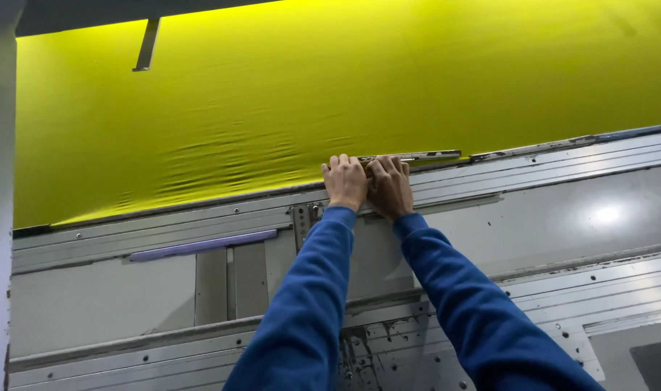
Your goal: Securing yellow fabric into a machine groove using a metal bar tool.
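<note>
My hands press matt, rippled yellow-green cloth (272, 123) at twelve o'clock. Below it the grey metal frame (533, 217) looks smooth and faintly glossy, scuffed with dark marks at six o'clock. My sleeves (308, 311) seem soft blue knit.

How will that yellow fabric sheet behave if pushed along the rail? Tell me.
The yellow fabric is probably floppy and light: it ripples into soft wrinkles above the grey metal rail. It would likely bunch rather than slide as one piece. Both hands, left hand and right hand, press at its lower edge, so it seems to need pinning flat.
</note>
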